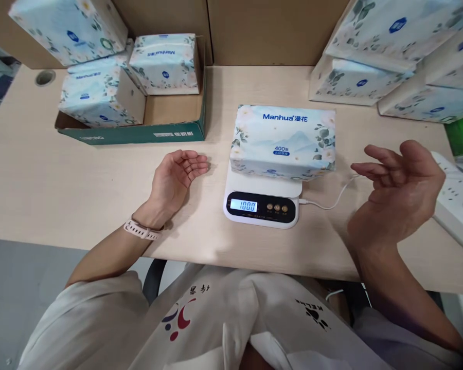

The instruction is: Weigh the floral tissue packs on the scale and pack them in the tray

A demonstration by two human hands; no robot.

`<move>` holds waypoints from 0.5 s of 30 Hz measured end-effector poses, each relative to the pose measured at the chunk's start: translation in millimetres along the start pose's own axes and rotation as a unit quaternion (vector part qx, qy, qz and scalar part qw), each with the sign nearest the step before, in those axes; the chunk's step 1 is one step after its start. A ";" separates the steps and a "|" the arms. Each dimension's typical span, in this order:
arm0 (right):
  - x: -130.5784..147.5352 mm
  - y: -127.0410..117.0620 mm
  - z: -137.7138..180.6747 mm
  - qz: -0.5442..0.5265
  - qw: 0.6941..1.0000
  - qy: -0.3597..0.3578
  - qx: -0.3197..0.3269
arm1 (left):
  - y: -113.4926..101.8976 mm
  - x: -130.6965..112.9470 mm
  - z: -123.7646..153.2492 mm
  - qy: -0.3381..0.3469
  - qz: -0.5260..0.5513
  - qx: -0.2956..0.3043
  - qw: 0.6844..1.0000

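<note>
A floral "Manhua" tissue pack [283, 140] lies on a white digital scale [261, 201] in the middle of the table; the lit display reads 100.0. My left hand [175, 177] rests on the table left of the scale, palm up, fingers loosely curled, holding nothing. My right hand [399, 190] hovers to the right of the pack, fingers spread, holding nothing. A pale watch band sits on my left wrist.
A shallow cardboard tray [165, 126] at the back left holds several tissue packs [100, 92]. More packs [393, 56] are stacked at the back right. A white cable [327, 203] runs from the scale toward a white power strip [457, 203].
</note>
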State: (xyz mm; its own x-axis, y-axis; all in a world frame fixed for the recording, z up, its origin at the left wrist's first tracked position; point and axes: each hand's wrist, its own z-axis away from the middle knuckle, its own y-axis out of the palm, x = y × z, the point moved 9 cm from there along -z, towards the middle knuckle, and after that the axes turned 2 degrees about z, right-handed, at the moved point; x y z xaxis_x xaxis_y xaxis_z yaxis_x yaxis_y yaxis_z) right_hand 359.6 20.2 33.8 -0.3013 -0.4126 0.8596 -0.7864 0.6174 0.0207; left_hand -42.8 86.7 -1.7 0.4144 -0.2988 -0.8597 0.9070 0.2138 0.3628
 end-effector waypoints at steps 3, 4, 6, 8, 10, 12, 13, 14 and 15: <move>-0.5 -2.5 -1.4 0.001 1.000 0.008 -0.017 | 0.2 -0.2 1.0 -0.003 -0.013 -0.003 1.000; 0.4 -2.7 -1.8 0.000 1.000 0.005 -0.018 | 0.2 -0.3 1.3 -0.003 -0.019 -0.004 1.000; 2.3 -2.3 -1.9 -0.003 1.000 -0.002 -0.016 | 0.2 -0.7 1.8 -0.003 -0.029 -0.005 1.000; 3.2 -1.5 -1.3 -0.007 1.000 -0.003 -0.011 | 0.3 -0.9 2.1 -0.001 -0.033 -0.006 0.999; 3.8 -0.4 0.0 -0.013 1.000 -0.003 -0.007 | 0.3 -0.7 2.2 -0.001 -0.031 -0.007 0.999; 5.1 1.2 1.5 -0.018 1.000 -0.005 -0.003 | 0.1 -0.4 1.9 -0.001 -0.031 -0.009 0.999; 5.8 2.0 2.3 -0.018 1.000 -0.004 -0.003 | -0.1 -0.3 1.7 0.000 -0.033 -0.011 0.999; 6.5 3.0 3.2 -0.016 1.000 -0.003 -0.002 | -0.4 -0.3 1.5 0.001 -0.036 -0.012 0.999; 7.5 3.8 4.0 -0.011 1.000 -0.002 -0.003 | -0.6 -0.4 1.3 0.002 -0.039 -0.013 0.999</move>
State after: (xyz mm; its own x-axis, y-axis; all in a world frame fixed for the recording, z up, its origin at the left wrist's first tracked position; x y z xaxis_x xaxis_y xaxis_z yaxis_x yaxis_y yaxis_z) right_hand 352.1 16.8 38.3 -0.2856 -0.4298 0.8565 -0.7900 0.6116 0.0434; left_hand -43.4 85.5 -1.1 0.3418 -0.3121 -0.8865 0.9343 0.2145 0.2848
